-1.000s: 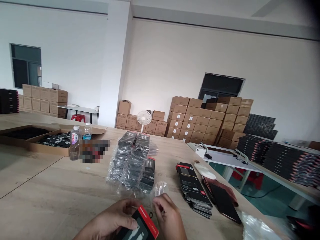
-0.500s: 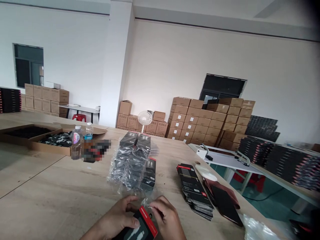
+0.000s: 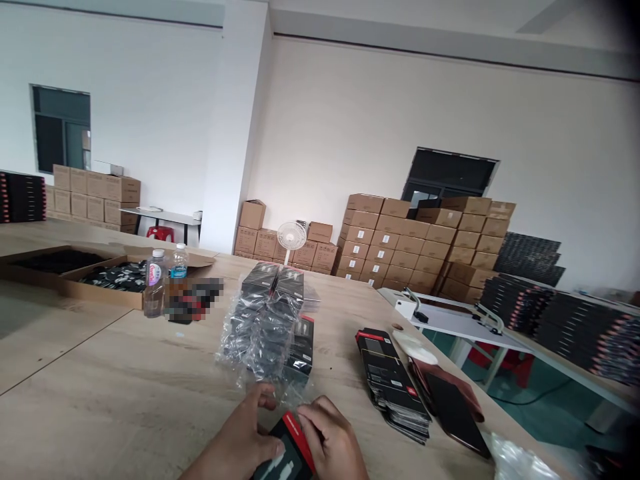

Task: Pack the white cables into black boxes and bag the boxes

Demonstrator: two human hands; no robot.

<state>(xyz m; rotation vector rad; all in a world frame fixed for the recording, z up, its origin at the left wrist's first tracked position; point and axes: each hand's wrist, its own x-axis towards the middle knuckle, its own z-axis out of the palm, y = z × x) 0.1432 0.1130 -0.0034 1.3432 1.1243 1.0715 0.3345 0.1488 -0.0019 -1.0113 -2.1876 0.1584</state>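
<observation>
A small black cable box (image 3: 286, 450) with a red end and a white cable pictured on its front tilts at the bottom of the view. My left hand (image 3: 237, 437) grips its left side, thumb on the front, index finger raised. At the red end, the closed fingers of my right hand (image 3: 334, 437) press together; what is between them is hidden. Just beyond my hands stand black boxes in clear plastic wrap (image 3: 260, 333), with a similar box (image 3: 302, 350) beside them on the right.
A stack of flat black cartons (image 3: 390, 383) lies to the right, near a dark tablet-like slab (image 3: 457, 413) and crumpled clear plastic (image 3: 520, 460). Bottles (image 3: 155, 287) and an open cardboard tray (image 3: 100, 293) are at left. Brown cartons (image 3: 395, 240) line the wall.
My right fingers have come down from the clear plastic onto the box's red end. The box sits slightly lower and further right, and the view has shifted a little.
</observation>
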